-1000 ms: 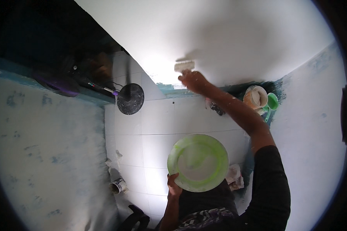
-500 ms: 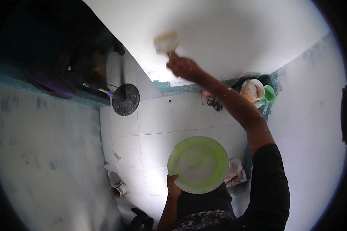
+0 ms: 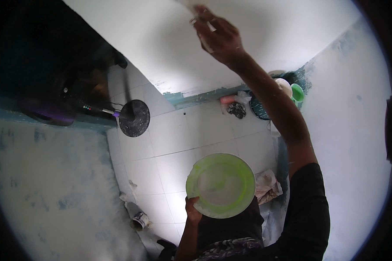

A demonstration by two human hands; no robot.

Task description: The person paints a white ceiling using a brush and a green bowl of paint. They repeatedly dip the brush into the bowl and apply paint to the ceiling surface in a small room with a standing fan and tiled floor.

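My left hand (image 3: 193, 209) grips the rim of a round light-green plate (image 3: 241, 187) with a pale, whitish coating in its middle, held at waist height. My right hand (image 3: 217, 37) is raised high against the white wall (image 3: 300, 26), closed on a brush (image 3: 185, 4) with a pale head, which is blurred and partly hidden at the top of the view. White flecks mark my right fingers and forearm, and shadow falls on the wall around the hand. Along this wall's lower edge runs a rough teal band (image 3: 187, 100).
Tubs (image 3: 282, 89) and a green scoop (image 3: 297, 92) are in the far right corner, beside crumpled bags (image 3: 236, 110). A speckled black disc stand (image 3: 135, 122) is on the tiled floor. A tin (image 3: 140, 221) lies bottom left. Patchy walls flank both sides; crumpled paper (image 3: 268, 186) lies right.
My right hand and brush have swept upward along the white wall, away from its lower edge. My left hand still holds the plate in about the same place. The view has shifted slightly.
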